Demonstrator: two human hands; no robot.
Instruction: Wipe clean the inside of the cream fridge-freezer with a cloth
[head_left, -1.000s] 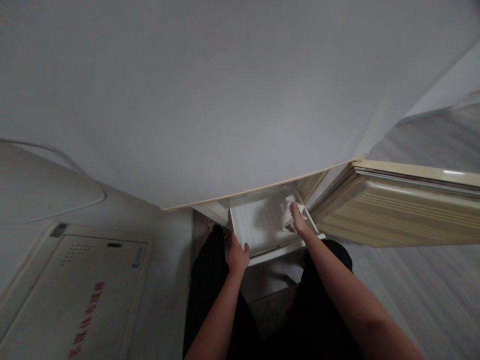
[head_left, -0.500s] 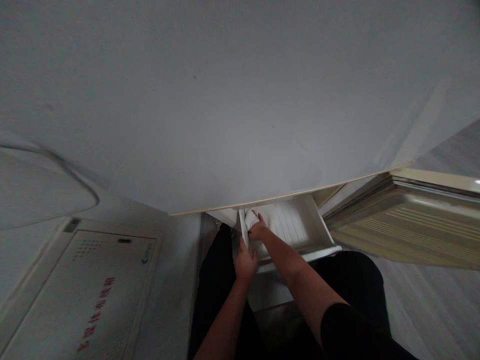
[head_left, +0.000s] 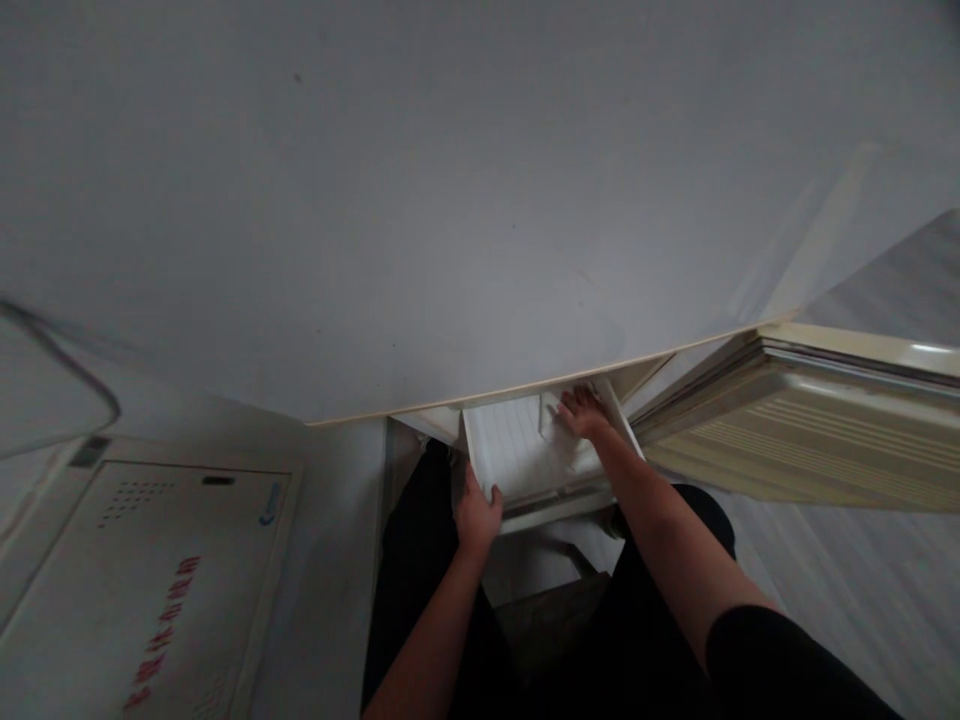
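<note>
A white drawer [head_left: 511, 440] with a ribbed floor is pulled out from under the overhanging light-grey surface. My left hand [head_left: 478, 512] grips its near left side, with the thumb towards the inside. Inside the drawer, at the right side, my right hand [head_left: 583, 412] presses on a white cloth [head_left: 550, 416]. Part of the cloth is hidden beneath that hand.
A large grey panel [head_left: 480, 220] fills the upper view above the drawer. At the right a cream door [head_left: 840, 425] with a ribbed inner face stands open. To the left is a metal cabinet cover [head_left: 187, 560] with red lettering, below a dangling cable [head_left: 75, 370].
My right hand has moved with the white cloth from the left side of the drawer to its right side. My left hand stays at the drawer's left side.
</note>
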